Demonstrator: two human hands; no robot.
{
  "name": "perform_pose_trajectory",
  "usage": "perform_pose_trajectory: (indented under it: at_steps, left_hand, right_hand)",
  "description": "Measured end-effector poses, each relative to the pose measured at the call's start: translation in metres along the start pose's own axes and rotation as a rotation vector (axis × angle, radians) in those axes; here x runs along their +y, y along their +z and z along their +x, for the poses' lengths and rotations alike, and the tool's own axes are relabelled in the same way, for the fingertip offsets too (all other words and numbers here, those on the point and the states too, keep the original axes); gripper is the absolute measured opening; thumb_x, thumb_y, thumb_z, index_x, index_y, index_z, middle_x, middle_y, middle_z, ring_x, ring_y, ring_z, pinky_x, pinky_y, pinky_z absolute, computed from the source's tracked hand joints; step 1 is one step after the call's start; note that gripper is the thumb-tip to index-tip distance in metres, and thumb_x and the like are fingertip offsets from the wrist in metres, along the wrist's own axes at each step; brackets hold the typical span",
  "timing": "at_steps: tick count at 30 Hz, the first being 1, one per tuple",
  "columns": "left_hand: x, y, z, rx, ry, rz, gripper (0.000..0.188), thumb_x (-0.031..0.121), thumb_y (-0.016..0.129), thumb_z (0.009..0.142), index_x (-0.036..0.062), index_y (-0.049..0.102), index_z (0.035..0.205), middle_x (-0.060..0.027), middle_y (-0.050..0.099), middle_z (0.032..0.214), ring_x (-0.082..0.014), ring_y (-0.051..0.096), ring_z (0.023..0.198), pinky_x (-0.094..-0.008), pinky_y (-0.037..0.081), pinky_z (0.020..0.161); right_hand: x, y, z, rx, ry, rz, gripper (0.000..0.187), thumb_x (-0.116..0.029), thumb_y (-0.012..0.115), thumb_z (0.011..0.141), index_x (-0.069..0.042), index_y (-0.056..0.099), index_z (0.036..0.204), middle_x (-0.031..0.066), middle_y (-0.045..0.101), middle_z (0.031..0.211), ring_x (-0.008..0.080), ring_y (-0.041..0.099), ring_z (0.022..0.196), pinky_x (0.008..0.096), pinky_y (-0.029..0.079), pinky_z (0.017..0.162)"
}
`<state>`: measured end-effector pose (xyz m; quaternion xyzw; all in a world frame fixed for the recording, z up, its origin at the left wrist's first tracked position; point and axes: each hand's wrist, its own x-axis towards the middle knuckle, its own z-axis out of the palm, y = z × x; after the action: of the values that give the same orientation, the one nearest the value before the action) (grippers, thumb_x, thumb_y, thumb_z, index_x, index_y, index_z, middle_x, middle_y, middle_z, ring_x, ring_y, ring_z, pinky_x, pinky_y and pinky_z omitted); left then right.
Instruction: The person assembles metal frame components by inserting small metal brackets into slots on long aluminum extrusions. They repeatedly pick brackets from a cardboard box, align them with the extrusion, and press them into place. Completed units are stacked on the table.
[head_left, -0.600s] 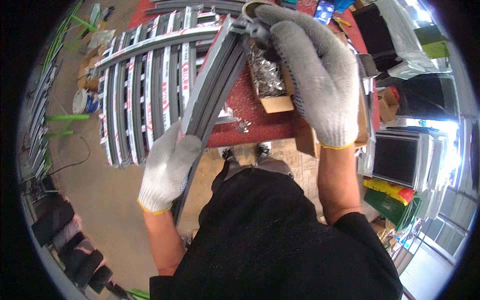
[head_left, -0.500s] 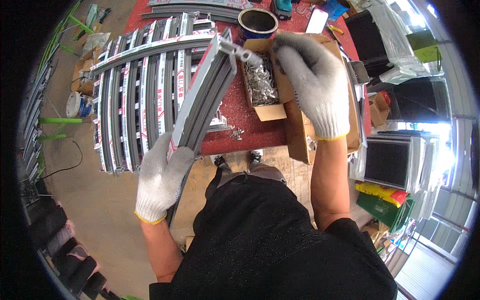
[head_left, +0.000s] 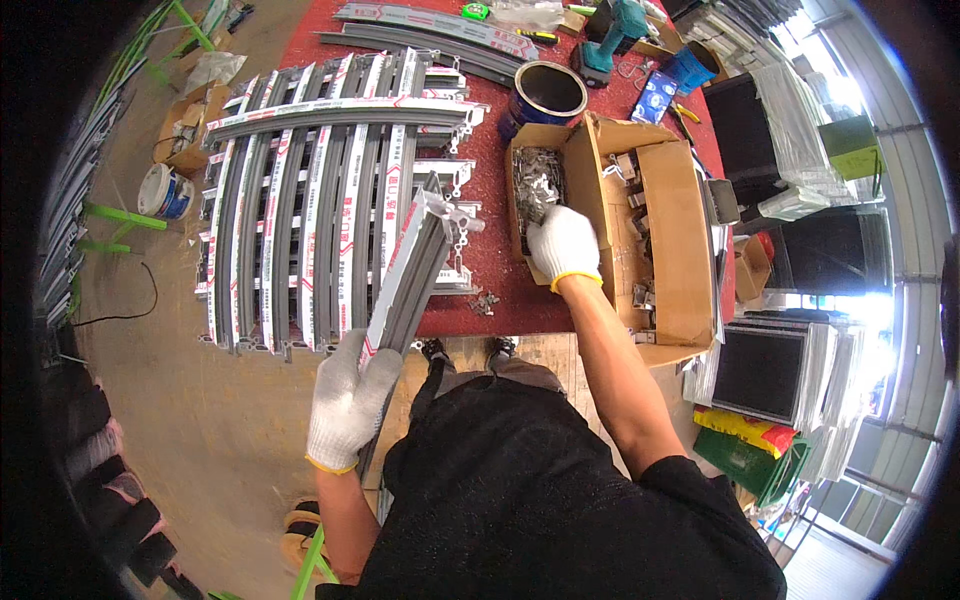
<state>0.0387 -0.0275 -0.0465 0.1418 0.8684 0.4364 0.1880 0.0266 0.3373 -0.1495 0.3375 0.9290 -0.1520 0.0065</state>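
My left hand [head_left: 347,400], in a white glove, grips the lower end of a long grey metal profile [head_left: 410,270] that slants up over the red table's front edge. A small metal bracket sits at the profile's top end. My right hand [head_left: 563,243], also gloved, reaches down into a cardboard box [head_left: 600,170] and rests on the heap of small shiny metal brackets [head_left: 535,185] in its left part. I cannot tell whether its fingers hold a bracket.
Several grey profiles [head_left: 300,200] with white and red tape lie side by side on the red table [head_left: 495,260]. A dark blue can [head_left: 545,95], a teal drill [head_left: 615,30] and more profiles lie at the back. Dark panels [head_left: 760,370] are stacked at the right.
My right hand has let go of the profile's top end and dropped into the cardboard box. The profile has lowered and my left hand still holds its lower end.
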Motion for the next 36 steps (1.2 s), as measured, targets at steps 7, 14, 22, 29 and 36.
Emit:
perform_pose_trajectory:
  at_steps: [7, 14, 22, 29, 36]
  left_hand:
    - [-0.006, 0.005, 0.001, -0.077, -0.126, -0.009, 0.058, 0.043, 0.071, 0.105, -0.0099, 0.068, 0.128, -0.0362, 0.072, 0.103, -0.0538, 0.074, 0.098, -0.0529, 0.056, 0.084]
    - [0.010, -0.007, 0.017, -0.423, -0.274, -0.632, 0.071, 0.056, 0.064, 0.110, -0.0029, 0.064, 0.150, -0.0105, 0.077, 0.096, -0.0115, 0.065, 0.070, -0.0301, 0.053, 0.064]
    - [0.030, 0.004, 0.038, -0.542, -0.159, -0.767, 0.111, 0.086, 0.068, 0.097, -0.0128, 0.062, 0.146, -0.0194, 0.081, 0.102, -0.0091, 0.061, 0.059, -0.0240, 0.046, 0.052]
    - [0.031, 0.001, 0.033, -0.546, -0.161, -0.733, 0.112, 0.092, 0.071, 0.090, -0.0115, 0.071, 0.134, -0.0176, 0.081, 0.102, -0.0090, 0.060, 0.058, -0.0238, 0.047, 0.054]
    - [0.043, -0.002, 0.026, -0.552, -0.173, -0.624, 0.077, 0.060, 0.071, 0.096, -0.0058, 0.075, 0.135, -0.0133, 0.081, 0.116, -0.0119, 0.066, 0.078, -0.0291, 0.053, 0.062]
  right_hand:
    - [0.004, -0.043, -0.033, 0.153, -0.007, 0.491, 0.027, -0.024, 0.071, 0.104, 0.000, 0.077, 0.113, 0.0279, 0.081, 0.096, 0.0468, 0.081, 0.090, 0.0526, 0.065, 0.085]
    - [-0.008, -0.091, -0.100, -0.138, -0.320, 0.748, 0.014, -0.015, 0.076, 0.103, -0.003, 0.076, 0.110, 0.0188, 0.079, 0.095, 0.0342, 0.080, 0.087, 0.0432, 0.063, 0.083]
    - [-0.038, -0.077, -0.139, -0.202, -0.839, 0.623, 0.022, -0.012, 0.082, 0.094, -0.002, 0.075, 0.112, 0.0159, 0.077, 0.116, 0.0401, 0.077, 0.104, 0.0471, 0.064, 0.091]
    - [-0.041, -0.084, -0.141, -0.752, -0.253, 1.163, 0.032, -0.020, 0.073, 0.108, 0.004, 0.076, 0.130, 0.0100, 0.080, 0.104, 0.0143, 0.074, 0.094, 0.0362, 0.060, 0.083]
    - [-0.042, -0.071, -0.136, -0.889, -0.036, 1.295, 0.031, -0.026, 0.073, 0.108, 0.002, 0.082, 0.115, 0.0034, 0.073, 0.084, 0.0109, 0.066, 0.072, 0.0315, 0.055, 0.069]
